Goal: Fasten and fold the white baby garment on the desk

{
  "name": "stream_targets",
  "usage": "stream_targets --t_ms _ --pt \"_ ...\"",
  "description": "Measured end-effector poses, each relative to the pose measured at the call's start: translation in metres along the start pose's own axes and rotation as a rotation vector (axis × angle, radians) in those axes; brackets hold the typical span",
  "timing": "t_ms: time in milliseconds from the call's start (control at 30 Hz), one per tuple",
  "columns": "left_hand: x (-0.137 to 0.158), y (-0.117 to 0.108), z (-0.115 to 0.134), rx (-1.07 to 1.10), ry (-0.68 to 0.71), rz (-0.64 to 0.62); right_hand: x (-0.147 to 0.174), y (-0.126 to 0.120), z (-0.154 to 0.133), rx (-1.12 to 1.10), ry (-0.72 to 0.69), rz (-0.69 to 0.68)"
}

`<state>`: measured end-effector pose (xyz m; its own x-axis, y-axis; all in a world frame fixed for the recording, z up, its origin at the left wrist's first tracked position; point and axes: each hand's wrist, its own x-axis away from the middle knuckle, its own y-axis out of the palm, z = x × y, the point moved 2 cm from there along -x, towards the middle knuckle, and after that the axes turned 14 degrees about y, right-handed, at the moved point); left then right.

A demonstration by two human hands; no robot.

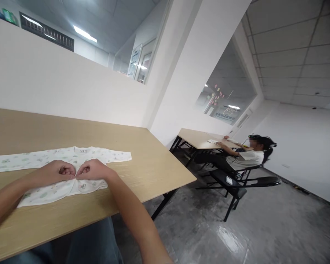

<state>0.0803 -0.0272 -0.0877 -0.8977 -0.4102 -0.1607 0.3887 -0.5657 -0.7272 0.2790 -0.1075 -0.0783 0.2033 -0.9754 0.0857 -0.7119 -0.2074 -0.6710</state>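
A small white baby shirt (85, 186) with a pale animal print lies spread on the wooden table, collar towards the wall and both sleeves stretched out sideways. My left hand (53, 171) pinches the shirt's front edge near the middle, fingers curled. Close against it, my right hand (92, 169) pinches the front from the other side, the fingertips of both hands almost meeting. Whatever fastener sits between the fingertips is too small and covered to make out. Below the hands the front opening runs down to the hem.
The light wooden table (159, 165) ends at a right corner beside a white pillar (178, 73). A white wall (71, 88) stands behind it. To the right, a seated person (247, 156) is at another table (194, 137), near a black chair (228, 183).
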Motion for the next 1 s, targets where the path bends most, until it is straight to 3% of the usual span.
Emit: stream_targets --t_ms 100,333,500,1000 --pt "0.000 0.000 0.005 -0.034 0.001 -0.063 -0.001 0.000 0.001 0.003 -0.014 0.002" --pt "0.000 -0.001 0.002 -0.061 -0.022 -0.053 0.002 -0.004 -0.003 0.076 -0.099 0.007" --pt "0.000 -0.001 0.010 -0.072 -0.005 -0.033 0.003 -0.004 -0.004 0.100 -0.025 0.042" --pt "0.007 -0.001 0.034 0.025 0.023 0.054 0.010 -0.002 -0.009 0.030 0.020 0.029"
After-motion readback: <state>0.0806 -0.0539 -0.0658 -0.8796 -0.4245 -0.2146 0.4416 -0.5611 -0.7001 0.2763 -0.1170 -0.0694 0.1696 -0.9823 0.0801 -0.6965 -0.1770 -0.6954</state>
